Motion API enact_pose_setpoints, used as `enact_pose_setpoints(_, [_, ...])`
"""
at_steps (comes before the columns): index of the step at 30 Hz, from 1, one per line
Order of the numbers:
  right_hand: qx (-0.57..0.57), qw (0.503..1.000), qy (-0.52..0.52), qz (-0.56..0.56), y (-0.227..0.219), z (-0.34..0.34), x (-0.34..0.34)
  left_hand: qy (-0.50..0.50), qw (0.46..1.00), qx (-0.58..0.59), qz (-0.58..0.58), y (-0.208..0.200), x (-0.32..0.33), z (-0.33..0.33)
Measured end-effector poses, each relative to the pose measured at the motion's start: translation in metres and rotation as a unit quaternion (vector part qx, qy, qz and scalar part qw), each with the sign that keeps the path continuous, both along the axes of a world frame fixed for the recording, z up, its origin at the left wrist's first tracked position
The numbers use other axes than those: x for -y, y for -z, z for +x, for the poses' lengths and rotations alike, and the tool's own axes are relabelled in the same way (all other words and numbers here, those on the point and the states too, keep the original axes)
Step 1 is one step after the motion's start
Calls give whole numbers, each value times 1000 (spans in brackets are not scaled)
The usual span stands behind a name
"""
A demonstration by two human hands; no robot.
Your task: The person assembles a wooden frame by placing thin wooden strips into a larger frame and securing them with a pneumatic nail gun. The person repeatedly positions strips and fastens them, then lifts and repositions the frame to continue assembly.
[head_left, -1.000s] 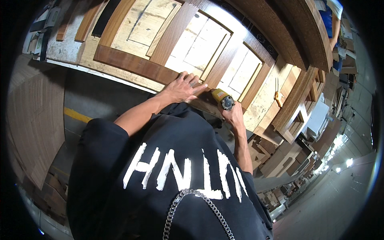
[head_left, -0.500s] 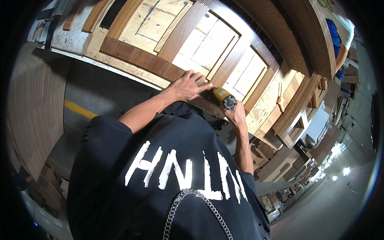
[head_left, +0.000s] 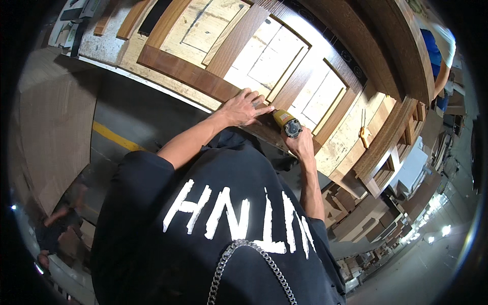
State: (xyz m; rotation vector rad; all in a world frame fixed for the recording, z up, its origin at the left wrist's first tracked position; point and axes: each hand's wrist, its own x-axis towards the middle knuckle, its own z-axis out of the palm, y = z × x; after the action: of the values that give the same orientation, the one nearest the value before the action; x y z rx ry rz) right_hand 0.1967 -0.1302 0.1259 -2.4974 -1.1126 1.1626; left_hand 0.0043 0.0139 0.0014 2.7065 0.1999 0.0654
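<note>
My right hand (head_left: 301, 144) is wrapped round a yellow power driver (head_left: 285, 121) with a grey rear end. The driver's nose meets the near rail of a brown wooden frame (head_left: 190, 80), close to where an upright bar joins it. Just left of the nose, my left hand (head_left: 246, 108) lies over the same rail. Its fingers are spread, and one stretches toward the driver's tip. Whether a screw sits at the tip is hidden. The frame lies flat on a pale, stained workbench (head_left: 119, 57), with bars dividing it into openings.
Right of the frame, an orange-handled tool (head_left: 364, 136) rests on the bench. Beyond it stand stacked brown wooden parts (head_left: 389, 134). A large brown board stack (head_left: 53, 137) is at left. One person (head_left: 439, 56) works at far right; another (head_left: 63, 223) is at lower left.
The whole view has shifted slightly, the bench moving a little to the right. A person has come into sight at lower left. Both hands and the driver keep their places on the rail.
</note>
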Motion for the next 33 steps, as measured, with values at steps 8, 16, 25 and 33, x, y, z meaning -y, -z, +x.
enact_pose_setpoints(8, [-12, 997, 42, 64, 18, 1, 25, -60, 997, -10, 53, 4, -32, -39])
enact_pose_setpoints(16, [-29, 995, 54, 75, 16, -41, -18, -73, 996, 4, 55, 0, -135, -133])
enact_pose_setpoints(25, [8, 998, 55, -2, 18, -119, -160, -29, 997, 29, 62, 6, -160, -151])
enact_pose_setpoints(33, [-15, 997, 78, 5, 13, -122, -164, -5, 998, 53, 24, 3, -171, -151])
